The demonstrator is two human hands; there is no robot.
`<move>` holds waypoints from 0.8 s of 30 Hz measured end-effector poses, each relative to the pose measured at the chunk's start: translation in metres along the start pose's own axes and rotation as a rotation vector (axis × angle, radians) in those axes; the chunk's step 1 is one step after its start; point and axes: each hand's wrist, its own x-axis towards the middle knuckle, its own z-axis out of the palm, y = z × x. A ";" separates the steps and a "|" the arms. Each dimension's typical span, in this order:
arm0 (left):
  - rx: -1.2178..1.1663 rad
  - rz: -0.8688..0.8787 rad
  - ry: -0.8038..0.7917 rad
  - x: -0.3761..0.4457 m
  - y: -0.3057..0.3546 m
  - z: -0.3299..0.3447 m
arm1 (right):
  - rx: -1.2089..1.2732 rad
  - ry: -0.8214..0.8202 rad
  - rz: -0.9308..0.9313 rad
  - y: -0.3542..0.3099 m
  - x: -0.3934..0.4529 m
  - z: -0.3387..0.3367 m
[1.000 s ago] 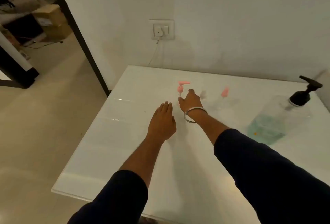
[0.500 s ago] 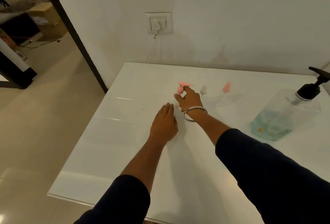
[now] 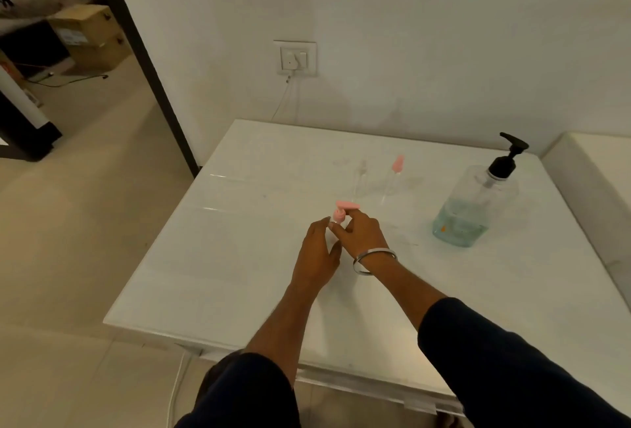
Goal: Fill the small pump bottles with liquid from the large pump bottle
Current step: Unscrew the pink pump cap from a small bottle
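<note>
A small clear pump bottle with a pink pump head (image 3: 342, 212) stands near the middle of the white table (image 3: 239, 257). My left hand (image 3: 316, 253) curls round its body from the left, and my right hand (image 3: 360, 231) pinches it just under the pink head; the bottle's body is mostly hidden between them. Two more small clear bottles stand farther back: one without a pink top (image 3: 361, 176) and one with a pink top (image 3: 392, 178). The large clear pump bottle (image 3: 474, 204), black pump, holds a little pale blue liquid at the right.
A wall socket (image 3: 296, 58) with a cable hanging down sits on the wall behind the table. A dark door frame (image 3: 146, 62) and an open floor lie to the left. Another white surface (image 3: 594, 182) adjoins the table's right edge.
My right hand has drawn the pink-topped small bottle nearer to me. My left hand has lifted off the table and closed round the bottle. The camera has tilted and backed away.
</note>
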 end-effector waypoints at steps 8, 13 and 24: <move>-0.159 -0.014 0.031 -0.014 -0.001 0.009 | 0.077 0.024 -0.081 0.004 -0.020 -0.010; -0.164 -0.032 0.040 -0.013 0.000 0.015 | 0.200 0.079 -0.037 0.007 -0.015 -0.011; -0.161 0.002 0.010 -0.005 0.001 0.016 | 0.204 -0.115 -0.096 0.018 -0.014 -0.020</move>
